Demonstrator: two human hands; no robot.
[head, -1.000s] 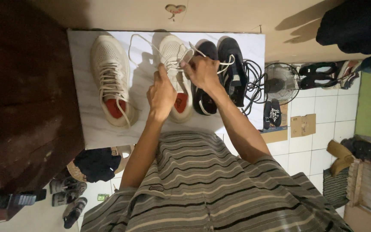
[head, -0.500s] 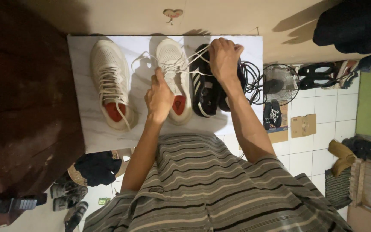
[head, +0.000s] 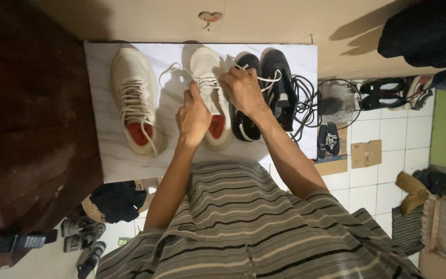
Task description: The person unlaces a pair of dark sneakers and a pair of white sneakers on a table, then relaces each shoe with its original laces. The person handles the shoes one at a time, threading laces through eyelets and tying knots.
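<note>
We are looking down at a white tabletop (head: 130, 165) that is carrying everything our hands are working over. On it, under both hands, a white shoe (head: 208, 77) is lying with its toe pointing away from us and its red insole showing just below the left hand. Well to the left of the grip, a second white shoe (head: 132, 98) is lying apart, its laces loose. Just right of the grip, a pair of black shoes (head: 280, 88) is lying, the nearer one touching the white shoe's side and partly hidden by our right wrist. Beyond those, off the tabletop's right edge, black cables (head: 301, 103) are tangling beside a small fan (head: 339, 103) on the tiled floor.

Our left hand (head: 193, 114) is resting over the middle of the white shoe, fingers pressed together and pinching a white lace (head: 174, 70), which is looping out to the upper left of the grip. Our right hand (head: 242, 90) is hovering at the shoe's right side, fingers closed and pinching the other lace end (head: 270, 81), which is trailing right across the black shoes.
</note>
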